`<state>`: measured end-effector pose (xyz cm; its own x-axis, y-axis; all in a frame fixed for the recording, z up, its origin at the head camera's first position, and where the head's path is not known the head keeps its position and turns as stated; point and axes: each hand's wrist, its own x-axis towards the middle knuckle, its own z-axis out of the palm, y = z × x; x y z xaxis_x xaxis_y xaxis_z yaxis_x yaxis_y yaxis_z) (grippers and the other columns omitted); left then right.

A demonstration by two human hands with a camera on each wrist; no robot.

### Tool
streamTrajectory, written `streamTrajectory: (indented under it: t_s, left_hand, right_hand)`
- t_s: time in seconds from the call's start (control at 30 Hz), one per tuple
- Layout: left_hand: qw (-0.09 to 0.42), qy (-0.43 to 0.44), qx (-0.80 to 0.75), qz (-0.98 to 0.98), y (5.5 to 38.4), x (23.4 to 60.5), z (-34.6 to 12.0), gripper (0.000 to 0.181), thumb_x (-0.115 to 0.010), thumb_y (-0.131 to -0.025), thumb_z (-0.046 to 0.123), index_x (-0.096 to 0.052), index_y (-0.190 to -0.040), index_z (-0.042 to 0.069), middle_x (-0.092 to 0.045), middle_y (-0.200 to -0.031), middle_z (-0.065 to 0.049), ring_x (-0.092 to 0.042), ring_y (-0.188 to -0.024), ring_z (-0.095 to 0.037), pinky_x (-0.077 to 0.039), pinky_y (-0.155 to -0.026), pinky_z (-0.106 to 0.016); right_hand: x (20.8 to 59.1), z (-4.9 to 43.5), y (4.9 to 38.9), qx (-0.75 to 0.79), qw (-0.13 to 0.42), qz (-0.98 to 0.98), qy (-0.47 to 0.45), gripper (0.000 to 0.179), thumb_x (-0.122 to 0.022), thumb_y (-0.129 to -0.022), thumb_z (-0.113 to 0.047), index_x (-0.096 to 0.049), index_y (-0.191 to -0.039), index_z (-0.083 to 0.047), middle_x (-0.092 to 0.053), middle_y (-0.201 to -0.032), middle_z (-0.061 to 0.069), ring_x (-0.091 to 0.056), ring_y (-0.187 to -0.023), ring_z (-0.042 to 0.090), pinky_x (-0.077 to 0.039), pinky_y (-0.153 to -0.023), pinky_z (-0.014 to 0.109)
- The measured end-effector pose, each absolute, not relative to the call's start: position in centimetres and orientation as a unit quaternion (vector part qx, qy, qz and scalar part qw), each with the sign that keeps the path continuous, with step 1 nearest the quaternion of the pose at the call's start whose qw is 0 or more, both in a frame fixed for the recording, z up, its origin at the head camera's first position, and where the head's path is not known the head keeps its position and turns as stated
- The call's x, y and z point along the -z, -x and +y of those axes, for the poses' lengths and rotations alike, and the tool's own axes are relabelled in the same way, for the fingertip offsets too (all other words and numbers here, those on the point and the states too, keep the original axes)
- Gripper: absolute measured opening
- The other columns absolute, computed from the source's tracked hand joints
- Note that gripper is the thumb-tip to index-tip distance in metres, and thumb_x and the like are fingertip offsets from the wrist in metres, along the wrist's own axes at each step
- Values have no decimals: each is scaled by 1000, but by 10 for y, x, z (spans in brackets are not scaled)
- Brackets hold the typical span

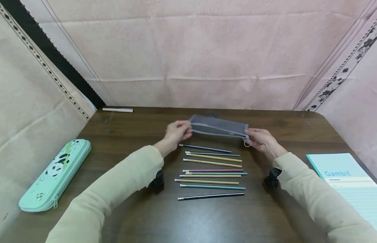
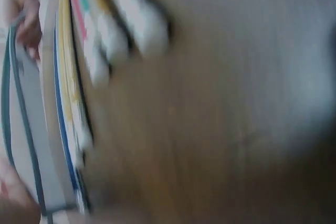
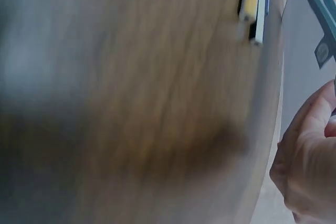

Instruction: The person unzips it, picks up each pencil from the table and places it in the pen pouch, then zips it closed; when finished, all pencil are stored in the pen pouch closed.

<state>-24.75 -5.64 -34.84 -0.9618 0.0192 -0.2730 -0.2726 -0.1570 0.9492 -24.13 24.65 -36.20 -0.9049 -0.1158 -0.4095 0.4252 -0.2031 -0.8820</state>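
A grey zip pouch (image 1: 220, 122) is stretched between both hands over the far half of the table, its two pale zip edges parted along the near side. My left hand (image 1: 178, 131) pinches its left end. At the right end, beside a small ring (image 1: 247, 143), my right hand (image 1: 262, 139) grips the corner. Below the pouch lies a column of several pencils, roughly parallel: a dark blue pencil (image 1: 205, 148) is the farthest, a black pencil (image 1: 211, 196) the nearest. In the left wrist view, their blurred white ends (image 2: 144, 27) show beside the pouch edges.
On the left lies a mint pencil case (image 1: 56, 173) with panda pictures, zipped along its side. A light-blue notepad (image 1: 349, 184) marked Gambit lies at the right. A thin white strip (image 1: 118, 110) sits by the far left edge. Pale cloth (image 1: 188, 60) hangs behind the table.
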Motion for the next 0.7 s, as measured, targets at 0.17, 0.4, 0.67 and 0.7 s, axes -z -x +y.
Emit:
streamTrajectory:
  t_s: [0.17, 0.4, 0.67, 0.7]
  left_hand:
    - [256, 88, -744, 610, 237, 354, -32, 36, -58, -94, 14, -55, -124, -5, -66, -80, -4, -66, -67, -9, -56, -65, -17]
    - [245, 118, -761, 589, 239, 360, -11, 27, -58, -93, 11, -58, -117, -2, -67, -76, -3, -65, -64, -8, -54, -58, -14]
    - [218, 116, -749, 615, 239, 359, -4, 5, -61, -91, 6, -62, -96, 5, -68, -74, 0, -65, -62, -5, -53, -56, -13]
    - [218, 114, -749, 615, 239, 359, -3, 6, -61, -91, 6, -62, -96, 5, -68, -75, 0, -65, -63, -5, -53, -56, -13]
  right_hand:
    - [350, 233, 232, 793, 178, 563, -153, 25, -42, -99, -6, -38, -124, -2, -61, -72, 0, -59, -66, 7, -50, -56, 16]
    - [347, 224, 226, 789, 177, 573, -136, 42, -38, -99, -5, -26, -138, 5, -61, -72, 0, -60, -66, 7, -51, -57, 14]
    - [355, 227, 220, 694, 120, 704, -90, 59, -44, -99, -14, -14, -143, 12, -58, -90, 5, -58, -73, 1, -54, -67, 16]
    - [356, 228, 219, 660, 92, 742, -77, 59, -45, -99, -16, -17, -143, 12, -57, -94, 7, -56, -74, 1, -54, -68, 16]
